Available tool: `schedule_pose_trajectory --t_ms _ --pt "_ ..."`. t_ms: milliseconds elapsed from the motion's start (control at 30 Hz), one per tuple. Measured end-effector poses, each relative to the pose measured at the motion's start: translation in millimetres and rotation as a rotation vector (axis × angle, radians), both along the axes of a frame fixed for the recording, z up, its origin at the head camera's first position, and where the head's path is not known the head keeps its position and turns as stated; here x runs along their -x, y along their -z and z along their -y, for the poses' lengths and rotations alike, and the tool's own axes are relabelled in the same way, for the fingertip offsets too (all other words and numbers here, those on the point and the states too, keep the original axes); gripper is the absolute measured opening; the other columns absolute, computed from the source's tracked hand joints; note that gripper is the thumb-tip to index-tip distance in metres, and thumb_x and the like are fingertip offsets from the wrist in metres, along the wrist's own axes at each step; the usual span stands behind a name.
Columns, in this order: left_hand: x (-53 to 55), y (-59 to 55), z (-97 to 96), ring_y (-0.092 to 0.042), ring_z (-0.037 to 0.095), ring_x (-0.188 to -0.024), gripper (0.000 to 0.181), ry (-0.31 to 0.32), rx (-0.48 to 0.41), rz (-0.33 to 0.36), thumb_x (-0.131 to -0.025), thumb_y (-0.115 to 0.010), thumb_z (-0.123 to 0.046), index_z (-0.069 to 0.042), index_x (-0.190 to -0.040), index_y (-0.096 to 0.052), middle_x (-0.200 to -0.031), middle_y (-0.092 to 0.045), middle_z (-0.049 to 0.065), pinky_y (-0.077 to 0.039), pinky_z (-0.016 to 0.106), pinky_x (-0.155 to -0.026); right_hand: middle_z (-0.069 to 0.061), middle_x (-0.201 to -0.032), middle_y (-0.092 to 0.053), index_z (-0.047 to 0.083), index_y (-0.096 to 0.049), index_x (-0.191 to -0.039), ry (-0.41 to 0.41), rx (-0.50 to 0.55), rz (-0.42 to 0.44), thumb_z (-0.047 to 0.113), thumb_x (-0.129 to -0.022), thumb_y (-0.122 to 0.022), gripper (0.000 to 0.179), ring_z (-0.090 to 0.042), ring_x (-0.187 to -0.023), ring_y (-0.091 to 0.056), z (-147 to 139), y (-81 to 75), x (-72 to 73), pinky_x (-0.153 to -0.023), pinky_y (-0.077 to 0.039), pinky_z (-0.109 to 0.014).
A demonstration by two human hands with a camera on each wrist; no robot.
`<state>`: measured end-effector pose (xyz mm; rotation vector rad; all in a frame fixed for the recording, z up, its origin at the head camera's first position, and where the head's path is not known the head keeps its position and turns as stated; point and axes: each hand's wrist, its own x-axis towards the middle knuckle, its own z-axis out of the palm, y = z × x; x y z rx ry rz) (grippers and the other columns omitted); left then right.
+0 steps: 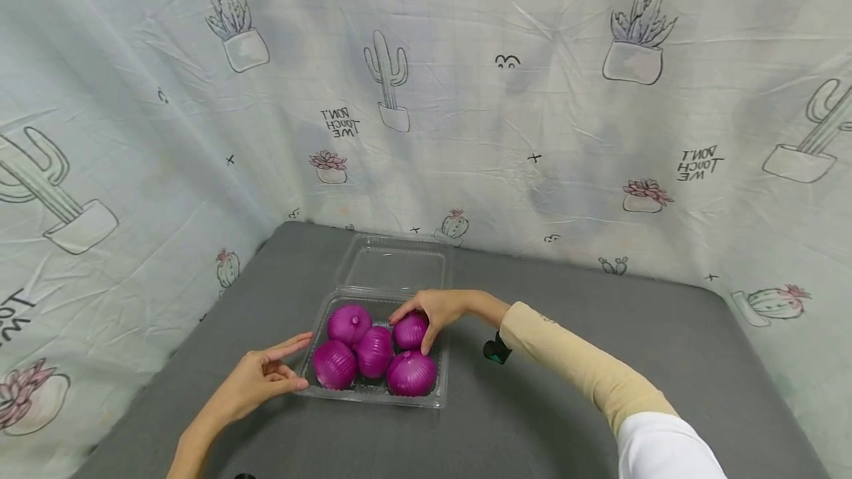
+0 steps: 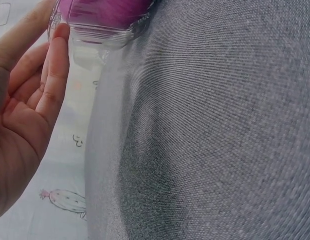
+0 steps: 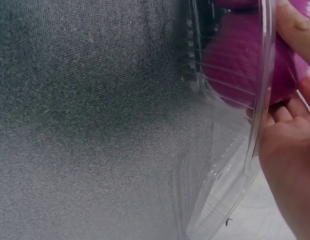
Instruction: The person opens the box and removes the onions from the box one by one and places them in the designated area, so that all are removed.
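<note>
A clear plastic clamshell container [image 1: 376, 396] lies with several purple-red onions in its base and its lid [image 1: 399, 266] folded back behind. My right hand [image 1: 442, 309] reaches over the right rim and grips the back-right onion [image 1: 410, 331] with thumb and fingers spread around it. In the right wrist view that onion [image 3: 234, 65] shows through the clear wall. My left hand [image 1: 256, 379] touches the container's left side with thumb and index fingertips, the other fingers loosely bent. Its fingertips are right at the container's edge [image 2: 95, 34] in the left wrist view.
A grey cloth-covered table [image 1: 566, 390] lies under the container. A pale curtain [image 1: 452, 109] printed with cacti hangs behind and at both sides. A small black device [image 1: 496, 348] sits at the right wrist, under the beige sleeve [image 1: 579, 361].
</note>
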<state>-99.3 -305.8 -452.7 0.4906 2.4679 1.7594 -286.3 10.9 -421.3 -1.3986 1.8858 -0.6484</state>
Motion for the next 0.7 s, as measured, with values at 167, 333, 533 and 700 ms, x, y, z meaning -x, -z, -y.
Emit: schedule_pose_trajectory --t_ms 167,333,533,700 --pt "-0.2 -0.7 -1.4 -0.064 0.01 -0.071 0.063 -0.01 0.025 -0.005 -0.081 -0.075 -0.004 0.013 -0.134 -0.046 -0.14 -0.051 -0.002 -0.05 0.022 -0.059 -0.011 -0.129 -0.059 0.001 -0.058 -0.131 0.005 0.018 -0.032 0.012 -0.071 -0.086 0.067 -0.005 -0.103 -0.058 -3.2 -1.5 -1.9 -0.085 -0.047 -0.02" --pt "0.1 -2.8 -1.7 -0.065 0.011 -0.071 0.063 -0.033 0.067 0.006 -0.08 -0.076 -0.007 0.01 -0.134 -0.049 -0.14 -0.049 0.016 -0.051 0.023 -0.06 -0.009 -0.126 -0.062 0.002 -0.061 -0.128 0.027 0.074 -0.102 0.013 -0.071 -0.087 0.064 -0.005 -0.099 -0.06 -7.7 -7.9 -4.3 -0.082 -0.048 -0.019" --pt "0.1 -5.2 -0.3 -0.064 0.011 -0.071 0.064 -0.053 0.095 0.017 -0.08 -0.077 -0.01 0.007 -0.135 -0.05 -0.139 -0.046 0.024 -0.051 0.024 -0.06 -0.01 -0.132 -0.057 0.004 -0.061 -0.129 0.101 0.161 -0.093 0.012 -0.072 -0.085 0.062 -0.015 -0.113 -0.056 -9.1 -21.0 -11.1 -0.08 -0.05 -0.021" --pt "-0.5 -4.9 0.5 -0.065 0.011 -0.071 0.064 -0.052 0.081 0.023 -0.079 -0.077 -0.008 0.009 -0.135 -0.049 -0.139 -0.045 0.025 -0.051 0.024 -0.061 -0.011 -0.133 -0.055 0.008 -0.062 -0.128 0.118 0.21 -0.105 0.022 -0.075 -0.083 0.059 -0.018 -0.119 -0.052 -12.0 -25.7 -17.5 -0.076 -0.052 -0.022"
